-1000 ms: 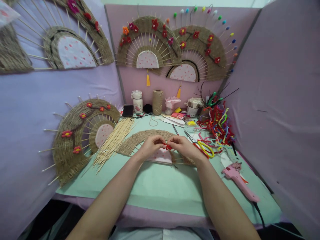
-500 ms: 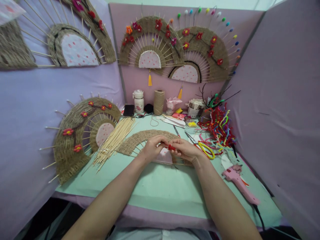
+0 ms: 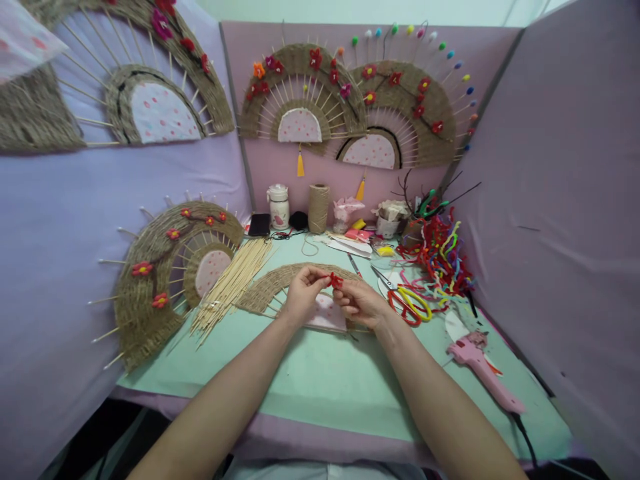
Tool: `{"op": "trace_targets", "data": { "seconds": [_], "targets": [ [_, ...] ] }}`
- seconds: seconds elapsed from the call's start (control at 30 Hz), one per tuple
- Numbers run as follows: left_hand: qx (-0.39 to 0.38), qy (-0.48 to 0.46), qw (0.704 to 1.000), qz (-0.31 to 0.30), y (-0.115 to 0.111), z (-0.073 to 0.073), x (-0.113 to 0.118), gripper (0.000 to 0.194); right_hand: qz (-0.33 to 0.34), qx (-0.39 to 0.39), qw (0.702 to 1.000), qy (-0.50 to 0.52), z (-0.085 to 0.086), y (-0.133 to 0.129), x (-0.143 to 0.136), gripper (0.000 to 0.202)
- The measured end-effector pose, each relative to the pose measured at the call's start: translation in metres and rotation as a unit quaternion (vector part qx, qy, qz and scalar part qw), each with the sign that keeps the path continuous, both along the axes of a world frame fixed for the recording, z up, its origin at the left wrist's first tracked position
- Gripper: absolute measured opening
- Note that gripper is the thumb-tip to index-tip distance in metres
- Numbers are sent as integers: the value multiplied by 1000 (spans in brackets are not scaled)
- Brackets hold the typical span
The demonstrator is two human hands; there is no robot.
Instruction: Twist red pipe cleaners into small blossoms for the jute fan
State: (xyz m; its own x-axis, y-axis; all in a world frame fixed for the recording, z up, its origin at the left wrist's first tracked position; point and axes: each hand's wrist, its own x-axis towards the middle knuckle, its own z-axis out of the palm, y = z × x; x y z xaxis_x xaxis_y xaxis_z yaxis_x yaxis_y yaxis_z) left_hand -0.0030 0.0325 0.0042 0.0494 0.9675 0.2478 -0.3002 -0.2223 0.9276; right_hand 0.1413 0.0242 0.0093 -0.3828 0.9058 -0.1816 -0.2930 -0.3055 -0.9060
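Between my two hands is a small red pipe-cleaner piece (image 3: 336,280), bent into loops like a flower. The fingertips of my left hand (image 3: 303,293) pinch its left end. My right hand (image 3: 361,302) grips its right side between thumb and forefinger, the other fingers curled. Both hands hover over a half-round twine-woven fan (image 3: 270,283) lying on the table, with bare sticks and a pink dotted half-circle centre (image 3: 327,313). My right hand and forearm hide the fan's right part.
Right of the hands lie scissors with yellow and red handles (image 3: 413,303), a heap of coloured pipe cleaners (image 3: 440,257) and a pink glue gun (image 3: 485,373) with a cord. To the left are thin sticks (image 3: 233,280) and a flowered fan (image 3: 145,280). A twine spool (image 3: 319,208) stands behind.
Both hands have risen slightly, and the red piece shows more fully between the fingertips, a little further left. My right hand has shifted left, uncovering the red scissor handle. The view has tilted slightly.
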Motion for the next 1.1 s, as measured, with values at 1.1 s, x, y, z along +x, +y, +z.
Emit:
{"op": "trace_targets", "data": {
  "seconds": [1.1],
  "targets": [
    [-225, 51, 971, -58, -1, 6, -3, 26, -114, 484, 753, -431, -10, 5, 7, 17]
  ]
}}
